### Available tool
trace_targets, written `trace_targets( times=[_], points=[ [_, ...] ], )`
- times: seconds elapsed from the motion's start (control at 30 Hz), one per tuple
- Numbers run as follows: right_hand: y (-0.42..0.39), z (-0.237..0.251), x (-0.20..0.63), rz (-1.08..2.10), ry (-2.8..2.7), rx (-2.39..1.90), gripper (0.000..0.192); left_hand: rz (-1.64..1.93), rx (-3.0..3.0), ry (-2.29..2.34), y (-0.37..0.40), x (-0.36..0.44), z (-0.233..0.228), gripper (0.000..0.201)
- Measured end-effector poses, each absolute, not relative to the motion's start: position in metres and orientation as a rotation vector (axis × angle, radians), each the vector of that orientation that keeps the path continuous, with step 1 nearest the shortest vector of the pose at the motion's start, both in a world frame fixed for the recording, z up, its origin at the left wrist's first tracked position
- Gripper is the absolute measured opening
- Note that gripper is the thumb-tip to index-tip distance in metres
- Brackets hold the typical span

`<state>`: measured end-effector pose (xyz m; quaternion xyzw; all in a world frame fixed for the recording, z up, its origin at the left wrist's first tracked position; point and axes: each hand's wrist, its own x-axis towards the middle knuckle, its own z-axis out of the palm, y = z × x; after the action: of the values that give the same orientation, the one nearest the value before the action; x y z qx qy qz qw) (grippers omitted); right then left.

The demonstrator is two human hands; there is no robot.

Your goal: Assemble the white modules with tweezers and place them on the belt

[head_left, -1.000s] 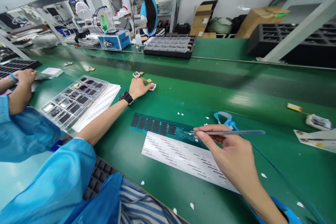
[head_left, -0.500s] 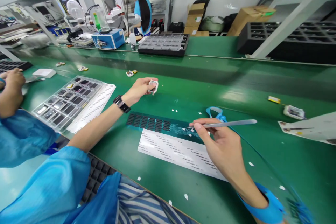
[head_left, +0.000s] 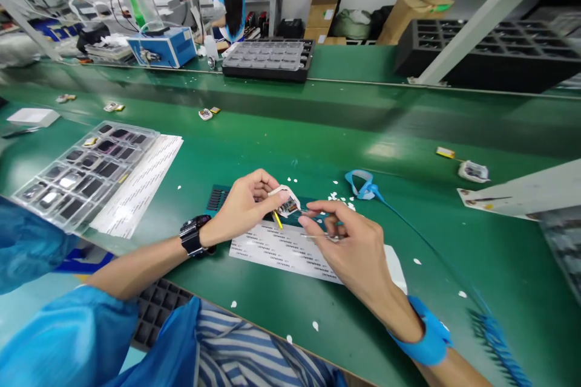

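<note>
My left hand [head_left: 247, 202] pinches a small white watch-shaped case [head_left: 289, 202] with a circuit board showing inside it. A thin yellow piece [head_left: 277, 220], likely a battery seen edge-on, hangs below the case. Close at its right side, my right hand [head_left: 358, 245] has thumb and forefinger near the case edge; a slim metal tool, apparently tweezers [head_left: 320, 236], lies within its curled fingers. Whether the fingertips also hold something small is unclear. Under both hands are a white printed sheet [head_left: 263, 248] and a teal strip with dark stickers [head_left: 218, 196], mostly covered by my left hand.
A clear compartment tray [head_left: 86, 169] with dark screens stands left, beside another printed sheet [head_left: 140, 187]. Small white scraps [head_left: 338, 198] and a blue strap loop [head_left: 361, 186] with its cord lie on the green bench. Another white case [head_left: 473, 171] is at right.
My left hand has brought the white case nearer and to the right, over the strip. My right hand has moved left to meet it, and the tweezers have turned in its fingers.
</note>
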<state>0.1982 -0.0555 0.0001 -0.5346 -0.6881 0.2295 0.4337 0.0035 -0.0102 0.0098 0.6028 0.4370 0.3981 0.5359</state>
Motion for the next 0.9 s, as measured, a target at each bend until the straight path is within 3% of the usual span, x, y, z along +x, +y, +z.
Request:
trace_targets(
  times=[0.13, 0.23, 0.57, 0.9],
  points=[
    [-0.053, 0.001, 0.198, 1.080, -1.476, -1.312, 0.036, 1.004, 1.461, 1.023, -0.018, 0.006, 0.005, 0.029],
    [-0.050, 0.002, 0.200, 1.280, -1.306, -1.299, 0.046, 1.104, 1.610, 1.020, -0.021, 0.006, 0.003, 0.025],
    [-0.051, 0.005, 0.198, 1.254, -1.262, -1.340, 0.021, 1.227, 1.980, 0.962, -0.026, 0.004, -0.001, 0.013],
    [-0.048, 0.014, 0.200, 1.780, -1.024, -1.224, 0.034, 1.303, 2.097, 0.869, -0.029, 0.005, -0.009, 0.015]
  ],
)
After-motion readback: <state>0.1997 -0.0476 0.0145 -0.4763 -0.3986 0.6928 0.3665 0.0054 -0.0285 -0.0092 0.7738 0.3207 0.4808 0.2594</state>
